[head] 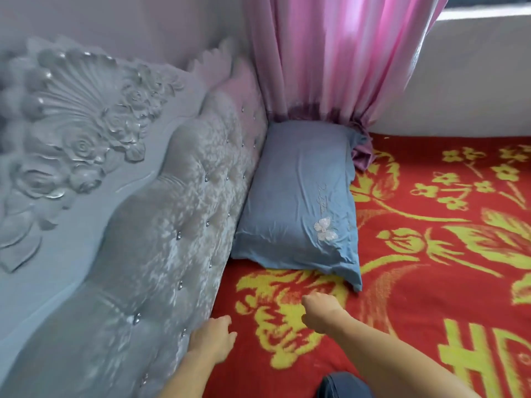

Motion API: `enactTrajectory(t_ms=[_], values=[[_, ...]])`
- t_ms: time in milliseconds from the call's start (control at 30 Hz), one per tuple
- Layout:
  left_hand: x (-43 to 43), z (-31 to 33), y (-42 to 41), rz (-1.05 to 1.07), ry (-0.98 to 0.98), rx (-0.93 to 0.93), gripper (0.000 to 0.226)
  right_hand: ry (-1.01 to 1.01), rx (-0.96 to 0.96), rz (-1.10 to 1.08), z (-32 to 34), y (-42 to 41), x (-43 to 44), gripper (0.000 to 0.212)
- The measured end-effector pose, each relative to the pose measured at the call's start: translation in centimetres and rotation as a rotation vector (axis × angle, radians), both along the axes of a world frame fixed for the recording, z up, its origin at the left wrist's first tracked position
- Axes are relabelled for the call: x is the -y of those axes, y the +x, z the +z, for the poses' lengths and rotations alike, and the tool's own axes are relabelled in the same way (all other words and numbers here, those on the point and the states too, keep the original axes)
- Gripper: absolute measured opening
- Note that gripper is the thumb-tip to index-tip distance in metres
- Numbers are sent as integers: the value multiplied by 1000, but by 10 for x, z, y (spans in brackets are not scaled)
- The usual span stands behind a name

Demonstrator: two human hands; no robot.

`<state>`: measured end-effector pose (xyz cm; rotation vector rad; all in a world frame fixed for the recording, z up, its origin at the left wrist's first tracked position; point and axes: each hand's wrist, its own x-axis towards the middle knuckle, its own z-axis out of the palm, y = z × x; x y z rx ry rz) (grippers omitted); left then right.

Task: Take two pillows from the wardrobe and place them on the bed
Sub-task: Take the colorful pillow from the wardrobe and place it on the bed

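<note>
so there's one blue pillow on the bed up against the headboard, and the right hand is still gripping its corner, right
Not quite. The head view shows one blue pillow on the bed against the headboard, but the right hand is not gripping its corner: it sits clear of the pillow over the red cover, holding nothing. The left hand is empty too.

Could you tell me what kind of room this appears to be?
Most likely a bedroom: a blue pillow lies on a red and yellow blanket against a tufted headboard, with a pink curtain behind.
</note>
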<state>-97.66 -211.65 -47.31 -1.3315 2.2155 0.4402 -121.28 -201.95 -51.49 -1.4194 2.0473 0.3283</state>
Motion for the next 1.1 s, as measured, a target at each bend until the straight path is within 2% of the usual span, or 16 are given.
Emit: enactTrajectory(t_ms=[267,500,633,833,967,1100], values=[[-64,70,116,40,-112,-135,31,-96,-118,41,69,92,-68,14],[-115,104,144,86,-65,-173,35,-228,-160,199,128,123,-118,19],[-161,88,144,118,-55,-214,40,-200,-173,244,115,128,-146,17],[-278,60,181,113,-45,-73,32,-54,-141,335,73,156,-216,20],[-364,53,201,194,-69,-21,26,-129,-107,475,71,175,-275,20],[-475,47,202,316,-87,-63,28,-192,-98,613,83,178,-348,22]])
